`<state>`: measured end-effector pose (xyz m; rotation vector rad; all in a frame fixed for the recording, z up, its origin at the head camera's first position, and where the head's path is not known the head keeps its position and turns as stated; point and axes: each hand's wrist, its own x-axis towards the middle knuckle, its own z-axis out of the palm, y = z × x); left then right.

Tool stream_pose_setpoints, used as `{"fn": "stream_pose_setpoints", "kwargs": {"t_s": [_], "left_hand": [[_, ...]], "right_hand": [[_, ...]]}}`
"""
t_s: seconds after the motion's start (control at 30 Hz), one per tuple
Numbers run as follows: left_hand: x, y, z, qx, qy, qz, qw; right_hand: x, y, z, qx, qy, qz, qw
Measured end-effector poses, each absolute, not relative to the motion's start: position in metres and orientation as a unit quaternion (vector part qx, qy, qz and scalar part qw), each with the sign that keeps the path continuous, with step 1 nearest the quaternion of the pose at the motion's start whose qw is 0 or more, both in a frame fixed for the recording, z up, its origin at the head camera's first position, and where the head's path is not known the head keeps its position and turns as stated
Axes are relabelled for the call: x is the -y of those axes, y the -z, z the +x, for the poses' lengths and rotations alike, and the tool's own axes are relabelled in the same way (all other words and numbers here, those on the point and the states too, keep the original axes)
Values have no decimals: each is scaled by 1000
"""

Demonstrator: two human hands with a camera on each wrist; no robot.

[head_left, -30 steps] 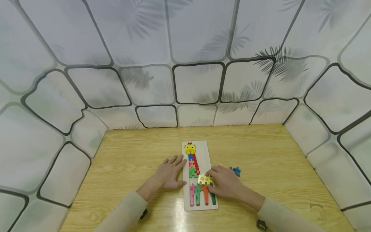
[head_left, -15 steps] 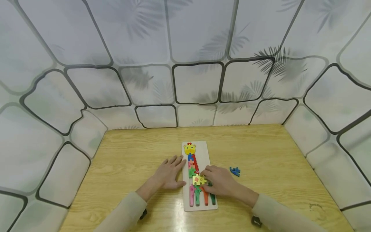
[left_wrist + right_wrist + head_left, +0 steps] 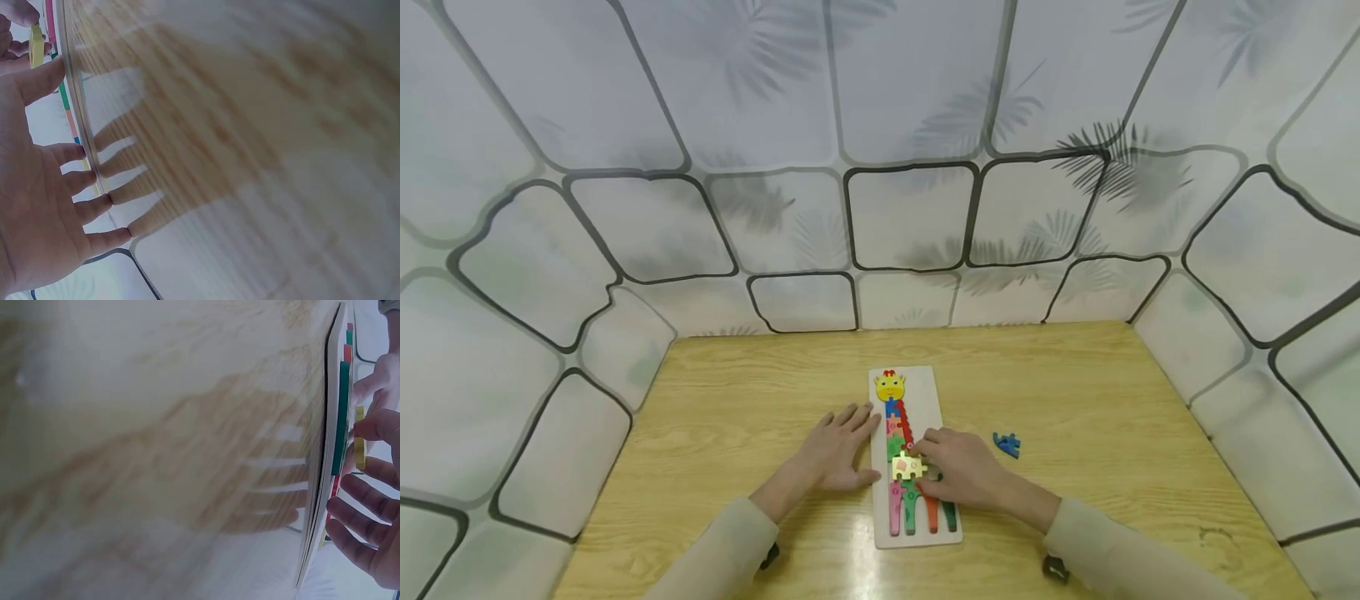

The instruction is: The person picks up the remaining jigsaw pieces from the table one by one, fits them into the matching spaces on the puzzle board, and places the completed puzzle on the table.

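Observation:
A white puzzle board (image 3: 927, 400) lies lengthwise on the table, bearing a giraffe made of coloured pieces, with a yellow head (image 3: 890, 386) at the far end. My right hand (image 3: 962, 471) pinches a yellow puzzle piece (image 3: 907, 467) between thumb and fingers over the giraffe's body area. In the right wrist view that yellow piece (image 3: 360, 453) stands a little above the board's surface. Below it sit the pink leg piece (image 3: 895, 510), a green one, an orange one and a dark green one. My left hand (image 3: 837, 452), fingers spread, touches the board's left edge.
A blue puzzle piece (image 3: 1007, 445) lies on the wooden table (image 3: 1075, 392), right of the board. Patterned cloth walls (image 3: 910, 217) enclose the table at the back and both sides.
My right hand has moved left with the yellow piece, from the board's right part towards the giraffe's neck column. The left hand has stayed at the board's edge.

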<state>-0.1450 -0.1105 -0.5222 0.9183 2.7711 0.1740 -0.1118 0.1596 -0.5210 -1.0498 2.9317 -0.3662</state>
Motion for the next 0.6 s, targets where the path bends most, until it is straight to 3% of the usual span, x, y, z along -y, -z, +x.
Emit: {"fn": "stream_pose_setpoints", "kwargs": {"t_s": [0.6], "left_hand": [[111,523,-145,-942,-61,313,103]], "right_hand": [[-151,522,-114,-937,93,-337,2]]}}
